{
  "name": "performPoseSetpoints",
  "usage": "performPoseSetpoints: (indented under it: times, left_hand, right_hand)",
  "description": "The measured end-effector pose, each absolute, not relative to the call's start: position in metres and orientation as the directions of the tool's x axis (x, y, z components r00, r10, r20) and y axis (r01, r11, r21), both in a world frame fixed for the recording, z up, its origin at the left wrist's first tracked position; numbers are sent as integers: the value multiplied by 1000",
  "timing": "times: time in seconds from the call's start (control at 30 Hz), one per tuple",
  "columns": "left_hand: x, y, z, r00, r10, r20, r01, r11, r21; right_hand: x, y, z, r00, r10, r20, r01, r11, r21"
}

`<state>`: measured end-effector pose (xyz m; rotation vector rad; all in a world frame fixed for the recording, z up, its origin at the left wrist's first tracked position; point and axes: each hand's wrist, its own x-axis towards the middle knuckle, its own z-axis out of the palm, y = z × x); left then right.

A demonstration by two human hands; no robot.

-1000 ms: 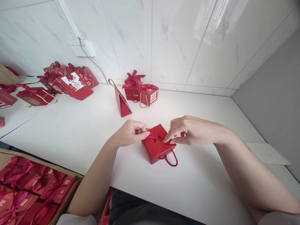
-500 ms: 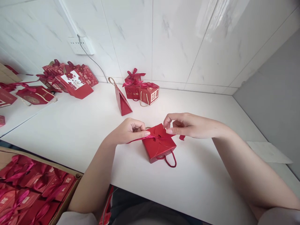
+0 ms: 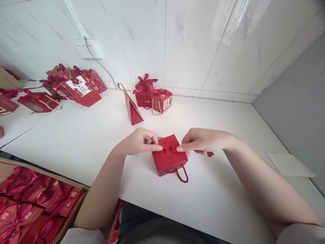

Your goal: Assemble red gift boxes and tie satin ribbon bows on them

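I watch left hand (image 3: 137,141) and right hand (image 3: 204,140) pinch ribbon (image 3: 167,149); bowed boxes (image 3: 155,103) at eleven o'clock, one marked "囍"; carton (image 3: 74,208) at eight.

Between the left hand (image 3: 139,142) and right hand (image 3: 203,141), the box (image 3: 167,160) is glossy red, its ribbon (image 3: 170,149) magenta, its cord (image 3: 187,175) dark red. Beyond both, a farther box (image 3: 155,101) is red with a white panel of dark characters. Under the hands, the table (image 3: 101,132) is plain white; beyond, the wall (image 3: 144,40) is white, veined grey.
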<state>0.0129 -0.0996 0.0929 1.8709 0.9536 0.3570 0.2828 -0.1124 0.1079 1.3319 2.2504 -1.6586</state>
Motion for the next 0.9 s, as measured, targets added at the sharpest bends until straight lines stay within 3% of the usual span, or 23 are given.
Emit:
performPoseSetpoints:
  times: [0.3, 0.43, 0.9]
  left_hand:
    - [10, -101, 97, 634, 746, -205, 494, -186, 849]
    - [8, -101, 98, 588, 758, -283, 544, -112, 831]
    - [9, -100, 97, 627, 715, -310, 522, -91, 848]
  right_hand:
    - [284, -112, 110, -692, 628, -356, 528, 103, -843]
    - [285, -110, 110, -675, 657, -335, 534, 121, -837]
    - [290, -103, 105, -721, 625, -299, 504, 176, -846]
